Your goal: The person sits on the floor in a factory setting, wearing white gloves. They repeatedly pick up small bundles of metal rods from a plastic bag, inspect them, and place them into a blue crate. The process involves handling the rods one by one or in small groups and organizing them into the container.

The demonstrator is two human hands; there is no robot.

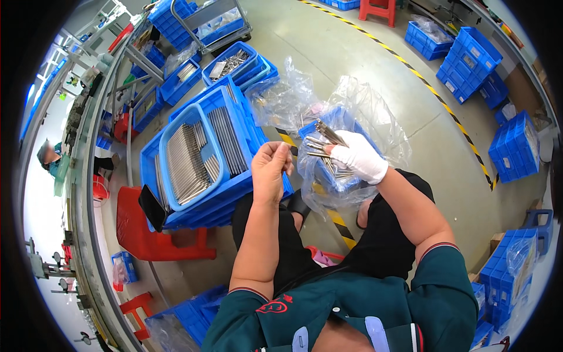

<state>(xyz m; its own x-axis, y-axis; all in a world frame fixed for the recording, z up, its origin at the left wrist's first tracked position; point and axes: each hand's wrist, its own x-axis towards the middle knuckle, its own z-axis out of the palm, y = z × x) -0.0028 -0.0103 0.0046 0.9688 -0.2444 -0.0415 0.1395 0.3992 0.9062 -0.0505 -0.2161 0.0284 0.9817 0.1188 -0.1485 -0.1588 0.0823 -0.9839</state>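
My right hand [359, 157], in a white glove, is closed around a bundle of thin metal rods [329, 134] whose ends fan out toward the left. It hangs over a blue crate [346, 120] lined with clear plastic, where more loose rods lie. My bare left hand [271, 170] is held up to the left of the bundle, apart from it, fingers curled in against the thumb. Whether anything is pinched there is hidden. Beside it on the left, a light blue basket [220, 179] holds neat rows of metal rods [186, 158] and sits on a blue crate [243, 190].
A black flat device [153, 208] leans at the crate's near left corner. A red stool [143, 226] stands left. Beyond are a tray of metal parts [234, 63], a trolley [220, 38] and plastic sheeting [281, 97]. Stacked blue crates [469, 58] and striped floor tape [431, 88] are right.
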